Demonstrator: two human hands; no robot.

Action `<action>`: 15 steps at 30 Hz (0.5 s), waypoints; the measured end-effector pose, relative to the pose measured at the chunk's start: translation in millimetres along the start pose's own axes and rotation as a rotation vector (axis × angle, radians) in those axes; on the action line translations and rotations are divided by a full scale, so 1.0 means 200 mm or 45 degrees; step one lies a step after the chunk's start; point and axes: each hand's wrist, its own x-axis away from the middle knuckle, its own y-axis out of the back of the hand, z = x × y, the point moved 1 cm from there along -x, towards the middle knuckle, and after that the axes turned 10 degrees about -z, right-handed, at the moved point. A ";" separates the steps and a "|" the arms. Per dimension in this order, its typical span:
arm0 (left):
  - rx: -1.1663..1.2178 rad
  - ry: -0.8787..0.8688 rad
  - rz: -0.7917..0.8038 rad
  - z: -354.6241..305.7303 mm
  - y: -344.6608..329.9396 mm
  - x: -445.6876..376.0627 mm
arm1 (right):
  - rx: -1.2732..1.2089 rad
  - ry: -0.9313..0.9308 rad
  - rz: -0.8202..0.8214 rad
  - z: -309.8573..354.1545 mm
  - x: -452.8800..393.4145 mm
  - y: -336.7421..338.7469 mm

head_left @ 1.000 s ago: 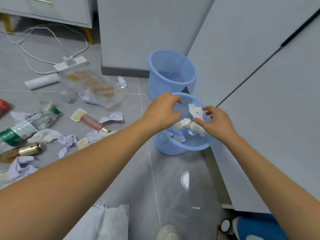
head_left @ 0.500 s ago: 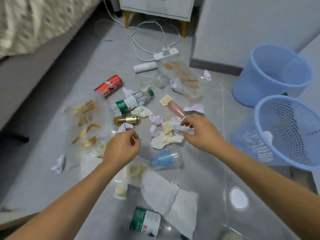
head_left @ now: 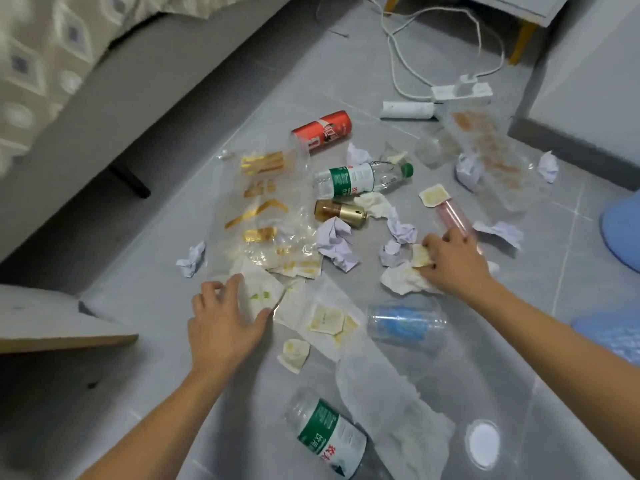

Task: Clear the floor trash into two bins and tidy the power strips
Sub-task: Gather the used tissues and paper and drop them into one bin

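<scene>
Trash covers the grey floor. My left hand [head_left: 225, 323] lies palm down with fingers spread, fingertips on a white paper wrapper [head_left: 258, 294]. My right hand [head_left: 453, 265] curls over a crumpled white tissue [head_left: 403, 282] and a stained paper piece [head_left: 420, 256]. Around them lie a red can [head_left: 323, 130], a green-label water bottle [head_left: 360, 180], a gold bottle [head_left: 341, 211], a pink tube [head_left: 452, 214] and crumpled paper [head_left: 334, 242]. Two blue bins [head_left: 623, 233] [head_left: 613, 334] show at the right edge. A white power strip [head_left: 462, 91] with looping cables lies far back.
A clear cup [head_left: 403, 322], a second bottle [head_left: 329, 438] and a paper towel [head_left: 398, 410] lie close to me. A clear bag with gold print [head_left: 263, 209] sits left of centre. A grey bed base [head_left: 104, 116] runs along the left, a board [head_left: 52, 327] juts in.
One second ago both hands held tissue over the near bin. The view has since swung left to the floor, and both hands have dropped onto the trash.
</scene>
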 end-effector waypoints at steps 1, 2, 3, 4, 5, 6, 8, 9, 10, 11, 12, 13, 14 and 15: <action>-0.003 -0.017 0.015 0.01 -0.02 0.02 | -0.015 0.012 -0.022 -0.01 0.00 -0.02; 0.004 -0.044 0.017 0.02 -0.03 0.03 | -0.048 0.020 -0.041 -0.01 -0.01 -0.03; 0.023 -0.074 0.011 0.02 -0.04 0.04 | -0.091 0.032 -0.064 -0.01 -0.01 -0.04; 0.054 -0.100 0.009 0.03 -0.05 0.04 | -0.131 0.047 -0.097 -0.02 -0.01 -0.04; 0.093 -0.118 0.017 0.03 -0.06 0.04 | -0.164 0.062 -0.136 -0.02 -0.01 -0.04; 0.134 -0.128 0.031 0.03 -0.07 0.04 | -0.193 0.075 -0.174 -0.02 -0.01 -0.04; 0.204 -0.149 0.031 0.04 -0.08 0.02 | -0.248 0.086 -0.233 -0.02 0.01 -0.02; 0.230 -0.164 0.014 0.04 -0.07 0.01 | -0.265 0.081 -0.250 -0.03 0.02 -0.02; 0.258 -0.177 -0.010 0.04 -0.06 0.01 | -0.277 0.075 -0.267 -0.04 0.03 -0.01; 0.291 -0.187 -0.035 0.03 -0.05 0.00 | -0.292 0.072 -0.288 -0.05 0.04 0.01; 0.334 -0.191 -0.063 0.02 -0.03 0.00 | -0.316 0.073 -0.315 -0.06 0.05 0.02; 0.385 -0.188 -0.094 0.00 -0.01 0.00 | -0.347 0.073 -0.343 -0.08 0.06 0.03; 0.438 -0.184 -0.126 -0.03 0.02 0.00 | -0.383 0.067 -0.370 -0.09 0.07 0.05; 0.489 -0.184 -0.150 -0.07 0.04 0.00 | -0.424 0.056 -0.397 -0.10 0.08 0.07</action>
